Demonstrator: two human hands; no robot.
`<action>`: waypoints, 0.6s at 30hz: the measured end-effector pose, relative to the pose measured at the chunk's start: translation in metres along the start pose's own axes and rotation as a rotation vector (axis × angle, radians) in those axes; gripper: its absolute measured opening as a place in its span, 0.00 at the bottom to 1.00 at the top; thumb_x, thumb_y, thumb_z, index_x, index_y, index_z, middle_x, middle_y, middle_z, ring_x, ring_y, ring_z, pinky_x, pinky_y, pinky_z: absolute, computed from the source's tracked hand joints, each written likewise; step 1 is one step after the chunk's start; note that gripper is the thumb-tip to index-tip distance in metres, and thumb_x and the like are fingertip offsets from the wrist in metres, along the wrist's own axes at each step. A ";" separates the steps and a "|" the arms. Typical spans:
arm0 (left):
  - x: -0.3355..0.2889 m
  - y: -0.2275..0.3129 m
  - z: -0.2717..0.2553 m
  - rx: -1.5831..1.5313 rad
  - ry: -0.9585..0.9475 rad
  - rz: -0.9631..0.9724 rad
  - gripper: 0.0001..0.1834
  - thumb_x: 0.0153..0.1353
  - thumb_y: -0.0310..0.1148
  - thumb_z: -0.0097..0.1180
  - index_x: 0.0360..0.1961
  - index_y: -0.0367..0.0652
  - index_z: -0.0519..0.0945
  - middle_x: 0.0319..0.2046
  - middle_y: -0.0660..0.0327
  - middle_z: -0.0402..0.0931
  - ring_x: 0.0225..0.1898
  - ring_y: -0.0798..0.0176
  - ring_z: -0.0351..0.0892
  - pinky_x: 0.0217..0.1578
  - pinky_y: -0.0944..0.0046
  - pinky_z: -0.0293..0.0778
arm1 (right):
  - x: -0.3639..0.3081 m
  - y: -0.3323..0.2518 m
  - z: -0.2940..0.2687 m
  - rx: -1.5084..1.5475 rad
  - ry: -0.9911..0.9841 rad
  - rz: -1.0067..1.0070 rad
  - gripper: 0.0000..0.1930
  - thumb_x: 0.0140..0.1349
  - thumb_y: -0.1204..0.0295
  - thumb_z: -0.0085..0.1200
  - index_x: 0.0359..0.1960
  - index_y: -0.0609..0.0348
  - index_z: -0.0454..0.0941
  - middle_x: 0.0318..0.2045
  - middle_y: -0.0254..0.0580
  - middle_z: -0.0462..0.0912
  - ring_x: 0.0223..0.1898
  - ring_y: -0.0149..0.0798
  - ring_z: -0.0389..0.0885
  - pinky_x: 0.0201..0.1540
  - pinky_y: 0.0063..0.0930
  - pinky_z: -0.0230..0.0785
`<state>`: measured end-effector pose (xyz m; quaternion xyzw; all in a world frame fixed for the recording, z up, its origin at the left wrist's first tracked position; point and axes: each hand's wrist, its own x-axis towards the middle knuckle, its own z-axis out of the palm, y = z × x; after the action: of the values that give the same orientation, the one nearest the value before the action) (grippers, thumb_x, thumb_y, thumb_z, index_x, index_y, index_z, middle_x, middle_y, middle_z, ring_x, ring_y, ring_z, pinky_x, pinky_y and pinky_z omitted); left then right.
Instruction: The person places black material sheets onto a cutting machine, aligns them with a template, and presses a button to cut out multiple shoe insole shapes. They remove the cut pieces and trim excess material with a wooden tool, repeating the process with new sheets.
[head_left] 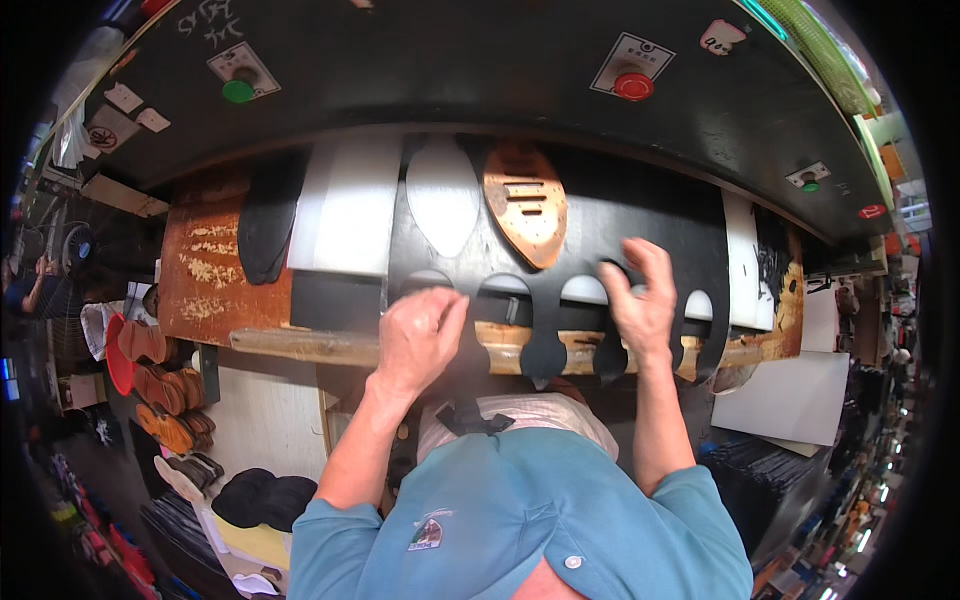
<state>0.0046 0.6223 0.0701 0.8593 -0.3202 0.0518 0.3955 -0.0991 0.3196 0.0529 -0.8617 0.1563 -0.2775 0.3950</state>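
Sheet [560, 255] already punched with sole-shaped holes — left hand [418, 335] pinching its edge, right hand [640, 300] spread open; uncut stretch remains.

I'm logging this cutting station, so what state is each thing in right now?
Black sheet: flat on the bench, sole-shaped holes cut along its near edge.
Brown cutting die: lying flat on the sheet, untouched.
Left hand: fingers curled at the sheet's near edge.
Right hand: fingers spread, resting on the sheet.
Black sole piece: lying loose on the orange board.
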 end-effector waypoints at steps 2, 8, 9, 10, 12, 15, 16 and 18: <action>0.019 -0.003 -0.004 -0.016 0.180 0.043 0.04 0.65 0.22 0.65 0.40 0.37 0.85 0.33 0.48 0.85 0.33 0.41 0.85 0.37 0.50 0.82 | 0.013 -0.029 0.036 0.017 -0.167 -0.040 0.35 0.59 0.62 0.74 0.66 0.68 0.77 0.66 0.63 0.76 0.66 0.58 0.77 0.71 0.45 0.69; 0.080 -0.033 0.028 0.098 0.025 0.130 0.18 0.72 0.28 0.56 0.59 0.32 0.83 0.64 0.41 0.79 0.69 0.38 0.75 0.72 0.46 0.69 | -0.003 -0.081 0.094 -0.367 -0.287 -0.085 0.50 0.46 0.57 0.77 0.72 0.64 0.71 0.74 0.74 0.61 0.69 0.69 0.67 0.73 0.53 0.65; 0.073 -0.036 0.032 0.140 0.050 0.190 0.19 0.73 0.28 0.56 0.60 0.31 0.82 0.66 0.41 0.78 0.71 0.39 0.73 0.73 0.46 0.66 | -0.010 -0.084 0.091 -0.347 -0.306 -0.084 0.49 0.45 0.58 0.76 0.72 0.64 0.72 0.74 0.74 0.61 0.69 0.69 0.68 0.73 0.53 0.65; 0.065 -0.038 0.037 0.191 0.012 0.190 0.20 0.73 0.29 0.55 0.61 0.31 0.82 0.67 0.42 0.77 0.73 0.40 0.71 0.75 0.45 0.64 | -0.016 -0.084 0.085 -0.333 -0.321 -0.073 0.48 0.44 0.59 0.75 0.71 0.63 0.73 0.74 0.73 0.62 0.68 0.68 0.68 0.73 0.53 0.65; 0.049 -0.041 0.042 0.232 -0.035 0.197 0.21 0.73 0.30 0.56 0.63 0.30 0.81 0.69 0.42 0.76 0.75 0.40 0.69 0.77 0.44 0.61 | -0.029 -0.084 0.071 -0.237 -0.322 -0.038 0.46 0.43 0.60 0.76 0.69 0.60 0.78 0.74 0.69 0.65 0.70 0.64 0.69 0.74 0.50 0.65; 0.033 -0.040 0.042 0.224 -0.051 0.198 0.22 0.73 0.32 0.57 0.63 0.29 0.80 0.70 0.41 0.75 0.76 0.40 0.68 0.77 0.43 0.60 | -0.030 -0.072 0.037 0.262 -0.377 0.204 0.47 0.44 0.59 0.76 0.71 0.61 0.78 0.77 0.62 0.65 0.73 0.52 0.72 0.75 0.44 0.64; 0.030 -0.037 0.041 0.230 -0.058 0.193 0.23 0.74 0.33 0.57 0.63 0.29 0.79 0.70 0.41 0.74 0.76 0.40 0.67 0.77 0.43 0.60 | -0.026 -0.067 0.029 0.461 -0.382 0.265 0.48 0.45 0.63 0.76 0.72 0.66 0.75 0.75 0.57 0.68 0.72 0.48 0.73 0.75 0.41 0.64; 0.032 -0.023 0.039 0.255 -0.083 0.163 0.26 0.74 0.37 0.59 0.65 0.29 0.78 0.71 0.38 0.72 0.76 0.39 0.67 0.77 0.43 0.60 | -0.025 -0.062 0.013 0.765 -0.411 0.415 0.48 0.46 0.67 0.74 0.72 0.72 0.72 0.71 0.55 0.73 0.71 0.46 0.74 0.75 0.39 0.63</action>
<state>0.0370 0.5896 0.0392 0.8752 -0.3956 0.0884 0.2640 -0.1080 0.3786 0.0849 -0.6422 0.1304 -0.0542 0.7534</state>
